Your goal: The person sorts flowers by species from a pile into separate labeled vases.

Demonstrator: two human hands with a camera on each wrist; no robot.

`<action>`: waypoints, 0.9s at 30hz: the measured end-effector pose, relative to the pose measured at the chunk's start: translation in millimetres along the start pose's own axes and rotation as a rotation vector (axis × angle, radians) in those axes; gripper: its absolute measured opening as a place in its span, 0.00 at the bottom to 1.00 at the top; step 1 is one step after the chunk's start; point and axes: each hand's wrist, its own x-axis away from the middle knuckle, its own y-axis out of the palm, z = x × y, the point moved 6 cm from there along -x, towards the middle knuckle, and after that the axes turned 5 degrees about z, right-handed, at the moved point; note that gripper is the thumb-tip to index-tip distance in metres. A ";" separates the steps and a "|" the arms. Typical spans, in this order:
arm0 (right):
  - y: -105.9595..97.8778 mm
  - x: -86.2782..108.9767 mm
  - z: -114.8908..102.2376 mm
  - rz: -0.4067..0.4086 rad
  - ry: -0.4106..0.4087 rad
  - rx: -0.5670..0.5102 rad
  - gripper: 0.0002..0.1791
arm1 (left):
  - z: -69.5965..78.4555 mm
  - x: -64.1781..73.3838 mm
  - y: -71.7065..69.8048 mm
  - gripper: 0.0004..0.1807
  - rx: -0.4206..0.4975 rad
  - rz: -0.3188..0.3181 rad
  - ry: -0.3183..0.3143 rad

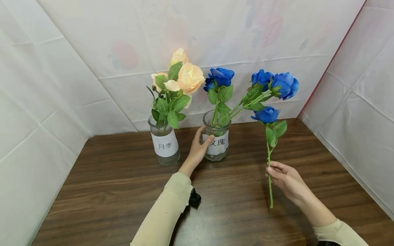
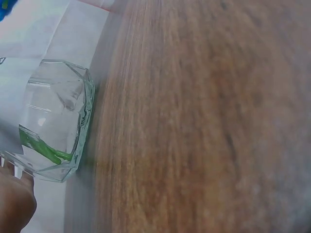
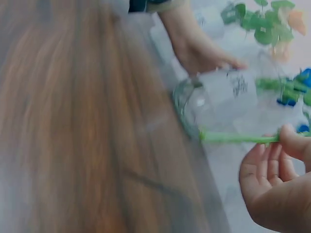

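My left hand (image 1: 197,150) grips the left side of a glass jar (image 1: 217,156) with a white paper label, its thumb across the label's edge. Blue roses (image 1: 221,77) stand in that jar, some leaning far to the right. To the right of the jar, my right hand (image 1: 287,180) pinches the green stem of a single blue rose (image 1: 266,115) between thumb and fingers, bloom up. The lower stem (image 3: 235,138) sticks out below the grip, apart from the jar. In the left wrist view, a green stem end (image 2: 46,148) shows inside the jar's base.
A second labelled glass jar (image 1: 167,160) with peach-coloured roses (image 1: 190,78) stands left of my left hand. Both jars are near the back edge of the brown wooden table (image 1: 123,205). White cloth (image 1: 83,82) hangs behind and at both sides.
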 end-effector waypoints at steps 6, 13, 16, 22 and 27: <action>28.9 -11.0 -25.7 0.076 -0.135 -0.195 0.06 | 2.2 -1.1 -0.1 0.38 0.000 -0.023 -0.017; 63.2 -34.1 -41.4 0.155 -0.158 -0.343 0.05 | 6.3 3.2 -0.8 0.38 -0.004 0.001 0.009; 75.9 -45.7 -48.6 0.185 -0.181 -0.413 0.04 | 0.9 1.3 -0.5 0.41 -0.004 0.006 0.014; 90.9 -65.6 -67.7 0.298 -0.303 -0.528 0.06 | 1.4 1.3 -0.6 0.43 -0.001 0.004 0.016; 93.9 -75.2 -82.4 0.402 -0.451 -0.567 0.06 | 1.8 1.9 -0.2 0.42 0.008 0.004 0.014</action>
